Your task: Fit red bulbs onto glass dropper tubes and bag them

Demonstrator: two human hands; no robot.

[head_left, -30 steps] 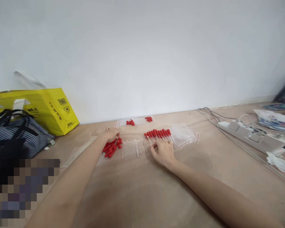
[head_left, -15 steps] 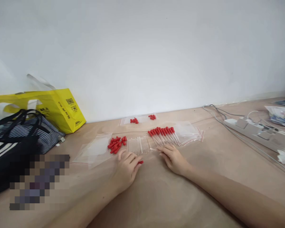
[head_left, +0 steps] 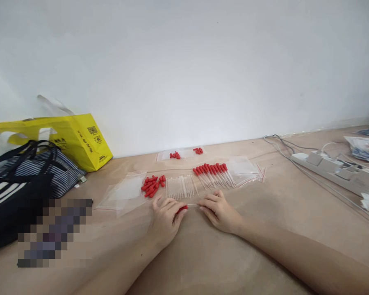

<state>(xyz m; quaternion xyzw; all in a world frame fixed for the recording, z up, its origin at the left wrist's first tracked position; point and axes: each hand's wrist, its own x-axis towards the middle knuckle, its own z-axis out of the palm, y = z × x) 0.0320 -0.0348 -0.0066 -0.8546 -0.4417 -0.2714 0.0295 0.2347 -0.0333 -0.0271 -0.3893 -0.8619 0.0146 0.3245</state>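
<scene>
My left hand (head_left: 165,215) pinches a small red rubber cap (head_left: 181,209). My right hand (head_left: 219,209) pinches a thin clear glass tube (head_left: 192,205) whose end meets the cap between the two hands. Just beyond the hands lie a loose pile of red caps (head_left: 153,186), a row of bare clear tubes (head_left: 181,187), and a row of assembled droppers with red caps (head_left: 213,173).
Clear zip bags lie at the left (head_left: 123,194) and behind the droppers (head_left: 246,170); another bag with red caps (head_left: 184,154) lies by the wall. A yellow bag (head_left: 70,137) and striped bag (head_left: 27,180) stand left. A power strip (head_left: 335,170) with cables lies right.
My left hand left the cap pile and came near with one red cap. My right hand drew back from the droppers with a clear tube, and both now meet at the middle.
</scene>
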